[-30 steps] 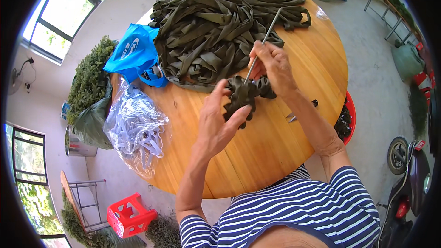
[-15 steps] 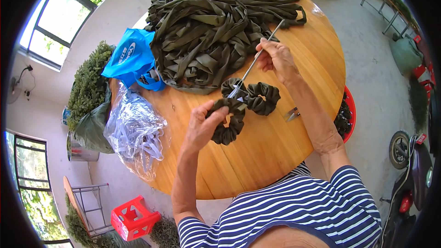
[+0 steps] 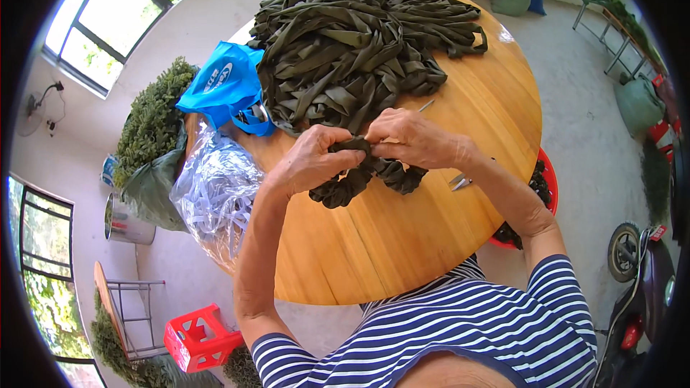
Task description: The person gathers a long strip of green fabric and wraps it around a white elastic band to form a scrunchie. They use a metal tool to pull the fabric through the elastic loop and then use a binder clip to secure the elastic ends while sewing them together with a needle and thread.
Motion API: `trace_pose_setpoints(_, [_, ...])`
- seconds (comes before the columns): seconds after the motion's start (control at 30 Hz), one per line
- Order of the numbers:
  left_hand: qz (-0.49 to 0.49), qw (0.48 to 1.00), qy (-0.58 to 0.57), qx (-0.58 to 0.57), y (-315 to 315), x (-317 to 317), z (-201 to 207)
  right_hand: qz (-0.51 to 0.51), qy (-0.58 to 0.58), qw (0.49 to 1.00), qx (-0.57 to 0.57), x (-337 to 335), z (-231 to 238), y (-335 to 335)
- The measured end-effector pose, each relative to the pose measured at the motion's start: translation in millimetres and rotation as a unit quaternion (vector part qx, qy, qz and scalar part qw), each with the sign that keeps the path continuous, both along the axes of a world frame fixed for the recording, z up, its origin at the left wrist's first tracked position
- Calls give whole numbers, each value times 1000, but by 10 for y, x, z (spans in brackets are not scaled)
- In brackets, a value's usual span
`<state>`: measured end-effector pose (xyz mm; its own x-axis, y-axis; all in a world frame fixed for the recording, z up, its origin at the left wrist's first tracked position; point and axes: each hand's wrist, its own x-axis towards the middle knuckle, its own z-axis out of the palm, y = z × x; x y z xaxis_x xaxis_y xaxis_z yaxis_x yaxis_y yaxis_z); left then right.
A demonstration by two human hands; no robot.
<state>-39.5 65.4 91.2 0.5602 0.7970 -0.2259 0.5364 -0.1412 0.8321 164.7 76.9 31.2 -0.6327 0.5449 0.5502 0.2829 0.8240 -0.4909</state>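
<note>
Two bare hands are all I have in the middle of my head view, brought close together above the round wooden table (image 3: 374, 259). From out here I read the left hand (image 3: 310, 162) as clenched, thumb against fingers, on the dark olive scrunchies (image 3: 341, 188), which sit between the hands over the near half of the tabletop, one ruffled loop below each. The right hand (image 3: 411, 138) pinches at the same gathered fabric, fingertips together; exactly which bit it grasps is hidden from me. Just beyond the right hand I can make out one end of a slim metal rod (image 3: 427, 105). Small metal snips (image 3: 461, 182) lie beside the right forearm. Farther back I have a big heap of dark olive fabric strips (image 3: 345, 50), with a blue tote bag (image 3: 221, 90) against its left side and, nearer, a clear plastic bag (image 3: 215, 190) of pale flat bands. Past the table's right edge I see a red basin (image 3: 551, 179) holding dark pieces.
</note>
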Motion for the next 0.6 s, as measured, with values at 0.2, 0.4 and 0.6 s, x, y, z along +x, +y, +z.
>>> trace_pose_setpoints(0.2, [43,997,5,69,-190,-184,381,0,-115,987,-113,-11,764,-138])
trace_pose_setpoints(0.4, [107,959,147,216,-382,-234,612,115,-101,949,-274,-187,886,-52])
trace_pose_setpoints(0.6, [109,930,177,302,-438,-527,437,126,-112,948,-271,51,804,30])
